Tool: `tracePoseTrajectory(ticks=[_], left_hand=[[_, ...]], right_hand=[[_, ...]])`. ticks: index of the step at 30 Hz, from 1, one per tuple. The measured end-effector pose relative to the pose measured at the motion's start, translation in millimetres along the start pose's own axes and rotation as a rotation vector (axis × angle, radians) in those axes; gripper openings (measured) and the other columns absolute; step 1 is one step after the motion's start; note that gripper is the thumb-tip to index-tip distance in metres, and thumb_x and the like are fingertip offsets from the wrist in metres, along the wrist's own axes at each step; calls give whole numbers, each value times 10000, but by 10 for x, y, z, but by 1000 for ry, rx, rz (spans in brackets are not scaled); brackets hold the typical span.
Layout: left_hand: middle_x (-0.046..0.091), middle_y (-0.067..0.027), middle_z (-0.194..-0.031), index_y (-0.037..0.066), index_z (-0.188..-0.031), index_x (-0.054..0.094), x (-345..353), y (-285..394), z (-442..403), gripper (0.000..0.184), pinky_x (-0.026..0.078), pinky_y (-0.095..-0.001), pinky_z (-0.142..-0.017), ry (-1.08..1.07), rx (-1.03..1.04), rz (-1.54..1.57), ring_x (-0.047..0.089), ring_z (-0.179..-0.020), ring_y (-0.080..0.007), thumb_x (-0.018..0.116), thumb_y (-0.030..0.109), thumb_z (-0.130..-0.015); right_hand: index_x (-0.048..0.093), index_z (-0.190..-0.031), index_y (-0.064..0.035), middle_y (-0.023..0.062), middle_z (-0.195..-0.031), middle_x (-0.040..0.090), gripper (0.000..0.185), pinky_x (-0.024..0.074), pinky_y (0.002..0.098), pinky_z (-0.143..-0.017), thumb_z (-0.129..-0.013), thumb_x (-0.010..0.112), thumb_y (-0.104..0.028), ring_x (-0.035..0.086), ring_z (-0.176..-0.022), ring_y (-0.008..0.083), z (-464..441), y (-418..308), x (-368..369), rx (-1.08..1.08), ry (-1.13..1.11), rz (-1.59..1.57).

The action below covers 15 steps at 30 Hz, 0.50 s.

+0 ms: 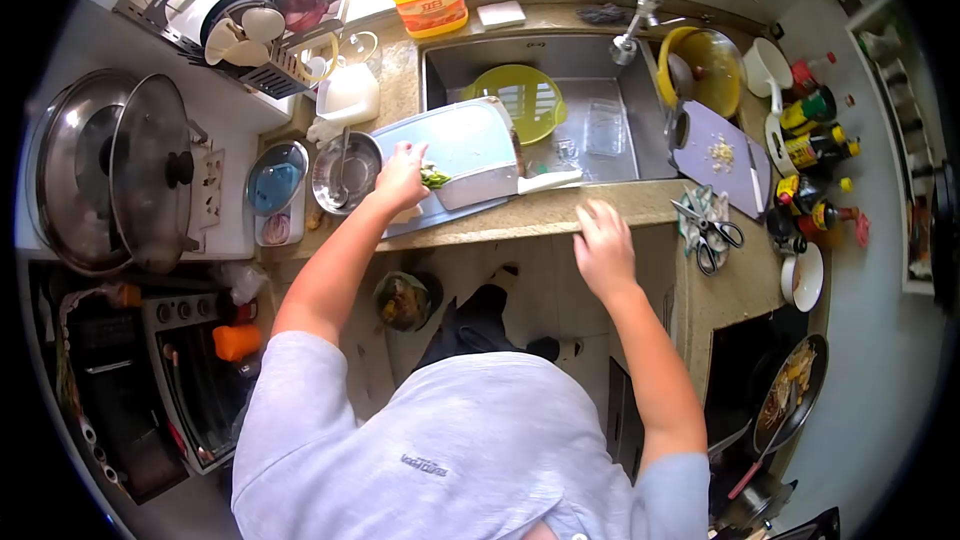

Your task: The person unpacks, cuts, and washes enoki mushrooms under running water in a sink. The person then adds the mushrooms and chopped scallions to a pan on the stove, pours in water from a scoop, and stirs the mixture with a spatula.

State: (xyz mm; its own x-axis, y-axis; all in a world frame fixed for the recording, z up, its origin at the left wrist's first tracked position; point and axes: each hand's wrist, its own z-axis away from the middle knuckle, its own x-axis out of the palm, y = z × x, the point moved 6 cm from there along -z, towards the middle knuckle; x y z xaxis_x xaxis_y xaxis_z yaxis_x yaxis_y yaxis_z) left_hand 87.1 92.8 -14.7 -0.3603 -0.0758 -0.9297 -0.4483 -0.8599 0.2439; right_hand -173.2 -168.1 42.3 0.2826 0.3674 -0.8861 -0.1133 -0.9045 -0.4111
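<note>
A light blue cutting board (455, 130) lies along the counter's front edge and overlaps the sink. On it my left hand (402, 178) curls over a green vegetable (434, 178), whose leafy end pokes out past the fingers. Right beside the greens rests a cleaver (485, 183), blade flat on the board. Its white handle (550, 181) points right, over the sink's front edge. My right hand (605, 245) hangs in front of the counter, below that handle and apart from it. Its fingers are slightly blurred, loosely stretched, with nothing in them.
Left of the board stands a metal bowl (345, 172) with a spoon. The sink (615, 90) holds a yellow-green colander (520, 100) and a clear plastic box (604, 127). Rightward are a purple board (725, 155) with chopped bits, scissors (707, 230) on a cloth, and several bottles.
</note>
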Motion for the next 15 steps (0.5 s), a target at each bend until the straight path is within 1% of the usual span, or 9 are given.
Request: tracePoseTrajectory(ticks=[1, 3, 4, 6, 7, 9, 10, 11, 15], left_hand=[[461, -213, -1372, 112, -1432, 455, -19, -20, -41, 816, 464, -445, -1059, -8, -10, 6, 517, -1258, -393, 807, 126, -695], [462, -222, -1402, 115, -1426, 470, 9, -52, -115, 828, 469, -419, -1052, -57, 24, 0, 539, -1237, -395, 815, 120, -674], [480, -225, -1391, 98, -1419, 484, 11, -83, -158, 806, 467, -414, -1052, -76, 48, 19, 541, -1236, -392, 813, 132, -684], [492, -228, -1379, 88, -1406, 498, 11, -189, -231, 782, 466, -412, -1052, -69, 49, 93, 539, -1238, -390, 809, 137, -690], [503, -231, -1366, 78, -1394, 511, 13, -240, -232, 759, 464, -409, -1052, -49, 57, 162, 537, -1240, -388, 805, 142, -696], [524, -229, -1330, 56, -1372, 530, -22, -296, -232, 728, 467, -401, -1045, -33, 56, 194, 548, -1220, -378, 800, 151, -702], [511, -228, -1338, 58, -1377, 527, -56, -287, -218, 724, 461, -409, -1057, -71, 38, 219, 543, -1231, -383, 798, 147, -710], [499, -227, -1347, 59, -1381, 525, -57, -303, -220, 721, 455, -417, -1070, -107, 20, 243, 538, -1242, -389, 795, 142, -719], [454, -239, -1344, 41, -1436, 432, -5, -322, -234, 869, 466, -419, -1053, -155, 15, 233, 543, -1215, -406, 830, 163, -673]], right_hand=[[605, -1269, -24, 153, -1284, 590, 467, 417, 479, -1055, -809, 680, -59, 547, -1222, 337, -281, -22, 267, -69, 26, 56], [622, -1190, -33, 140, -1171, 622, 372, 408, 496, -1063, -818, 631, -48, 557, -1188, 334, -663, 4, 733, -185, 96, 241], [622, -1190, -33, 140, -1171, 622, 372, 408, 496, -1063, -818, 631, -48, 557, -1188, 334, -803, 51, 903, -189, 83, 236], [640, -1030, -52, 119, -1018, 627, 216, 428, 494, -1039, -817, 606, -61, 587, -1078, 332, -961, 152, 1186, -222, -15, 277], [640, -1030, -52, 119, -1018, 627, 216, 428, 494, -1039, -817, 606, -61, 587, -1078, 332, -988, 165, 1202, -224, -32, 272], [627, -904, -76, 110, -910, 600, 108, 472, 469, -946, -799, 602, -69, 601, -938, 316, -1050, 154, 1119, -323, -64, 194], [637, -884, -73, 113, -887, 594, 107, 485, 448, -808, -779, 615, -76, 601, -847, 304, -1080, 118, 1002, -328, -29, 123], [637, -884, -73, 113, -887, 594, 107, 485, 448, -808, -779, 615, -76, 601, -847, 304, -1117, 93, 901, -331, -36, 122], [657, -927, -69, 97, -826, 585, 185, 460, 404, -686, -742, 664, -84, 601, -800, 288, -1111, -12, 544, -408, -38, 150]])
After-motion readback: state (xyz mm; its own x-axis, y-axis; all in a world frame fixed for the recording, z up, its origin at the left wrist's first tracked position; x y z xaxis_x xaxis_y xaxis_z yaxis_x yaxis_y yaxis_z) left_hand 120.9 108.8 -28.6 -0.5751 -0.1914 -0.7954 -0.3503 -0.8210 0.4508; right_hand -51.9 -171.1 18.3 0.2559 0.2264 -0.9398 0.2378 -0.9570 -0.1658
